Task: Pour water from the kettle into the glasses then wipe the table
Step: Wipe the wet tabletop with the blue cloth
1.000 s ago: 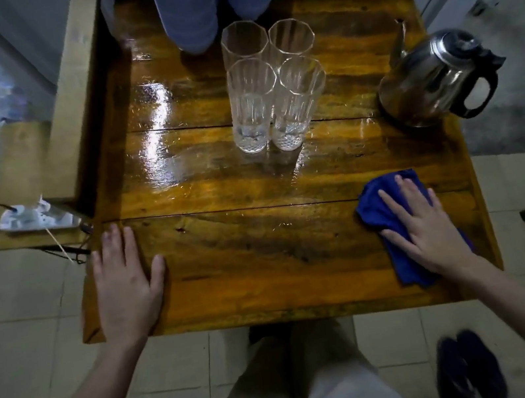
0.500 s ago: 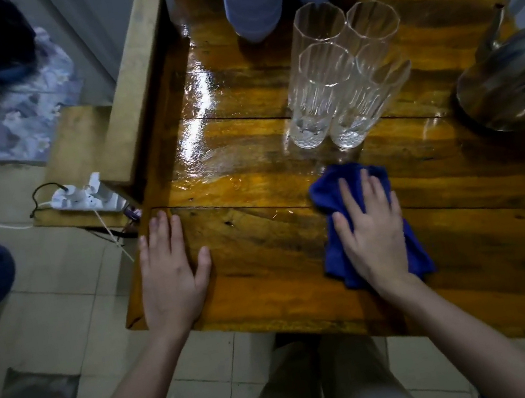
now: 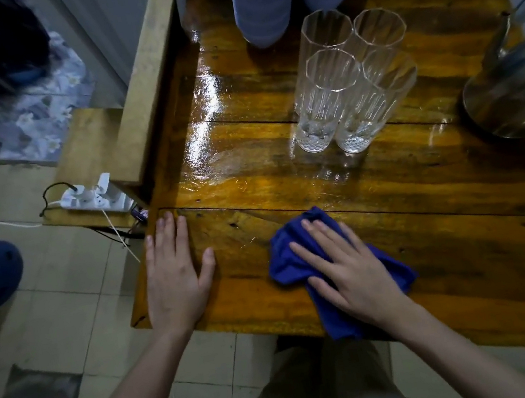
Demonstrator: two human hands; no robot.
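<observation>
The wooden table [image 3: 471,250] shines wet across its far half, so wiping looks only part done. The steel kettle [image 3: 516,86] stands far right; four glasses [image 3: 346,87] cluster mid-table, fill unclear. Flat-fingered, the right hand [image 3: 353,274] presses the blue cloth [image 3: 285,261] near the front edge; the left hand [image 3: 174,283] lies flat, empty.
</observation>
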